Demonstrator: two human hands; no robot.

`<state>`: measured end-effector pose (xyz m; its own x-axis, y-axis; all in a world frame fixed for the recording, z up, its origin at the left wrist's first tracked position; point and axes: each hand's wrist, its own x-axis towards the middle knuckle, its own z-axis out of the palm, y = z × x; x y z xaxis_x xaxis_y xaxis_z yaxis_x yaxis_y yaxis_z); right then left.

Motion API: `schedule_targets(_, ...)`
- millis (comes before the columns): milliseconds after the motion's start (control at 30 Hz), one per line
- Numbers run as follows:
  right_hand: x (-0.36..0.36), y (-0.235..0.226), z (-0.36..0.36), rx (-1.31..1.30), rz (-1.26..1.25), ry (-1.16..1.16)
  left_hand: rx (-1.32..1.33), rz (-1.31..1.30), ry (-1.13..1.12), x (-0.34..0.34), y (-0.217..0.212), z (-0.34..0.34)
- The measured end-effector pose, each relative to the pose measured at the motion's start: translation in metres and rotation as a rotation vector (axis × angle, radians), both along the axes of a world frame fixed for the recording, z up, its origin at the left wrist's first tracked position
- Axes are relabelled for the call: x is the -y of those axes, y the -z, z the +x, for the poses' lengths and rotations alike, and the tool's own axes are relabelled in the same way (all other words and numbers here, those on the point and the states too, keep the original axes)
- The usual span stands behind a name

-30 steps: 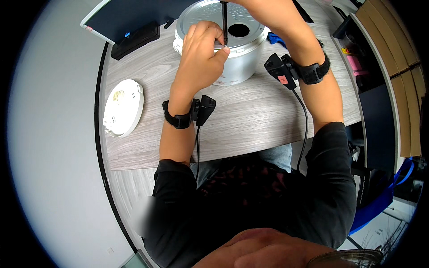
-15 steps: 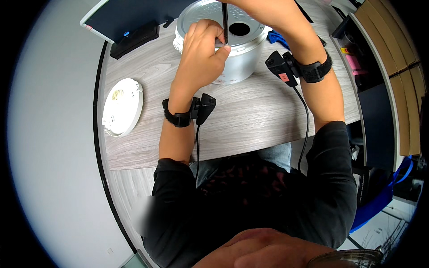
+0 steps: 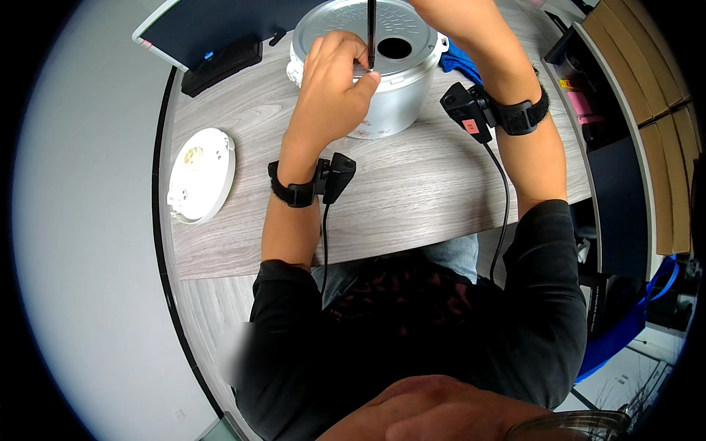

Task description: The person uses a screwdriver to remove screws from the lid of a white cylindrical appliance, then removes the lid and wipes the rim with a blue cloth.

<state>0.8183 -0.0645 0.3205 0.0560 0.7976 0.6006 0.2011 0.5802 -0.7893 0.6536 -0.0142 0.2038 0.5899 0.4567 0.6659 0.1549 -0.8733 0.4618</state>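
Nearest, above the desk (image 3: pixel 412 198), a left-wrist device (image 3: pixel 339 178) and a right-wrist device (image 3: pixel 463 110) are strapped to the forearms. A white round part (image 3: pixel 204 176) lies by the desk's left edge. Farther in, the left hand (image 3: pixel 334 84) draws thumb and fingers together at the tip of a dark upright shaft (image 3: pixel 371 33); whether they grip it cannot be told. The tip meets the front rim of a silver pot (image 3: pixel 397 110), well back from the desk's front edge. The right hand lies outside the view, its hold unknown. Off-axis pressure could make the tip skid into the thumb or scratch the pot. The right-wrist device bears a pink label (image 3: pixel 470 127), too small to read.
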Motion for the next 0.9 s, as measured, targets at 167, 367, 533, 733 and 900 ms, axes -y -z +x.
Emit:
schedule_targets(167,0.005,-0.005,0.011,0.015,0.025,0.045,0.049,-0.042,0.057,-0.004,-0.003,0.002)
schedule_targets(367,0.021,0.003,0.048,-0.097,0.031,0.075,0.036,0.091,-0.006,0.017,-0.017,0.013)
schedule_targets(533,0.046,0.037,0.103,-0.286,0.107,0.09,-0.019,0.1,-0.07,0.048,-0.016,0.041)
schedule_targets(733,0.132,0.074,0.211,-0.316,0.083,0.306,-0.113,0.084,-0.045,0.113,-0.024,0.119)
schedule_targets(900,0.222,0.141,0.323,-0.302,0.096,0.496,-0.235,-0.104,0.156,0.157,0.003,0.212)
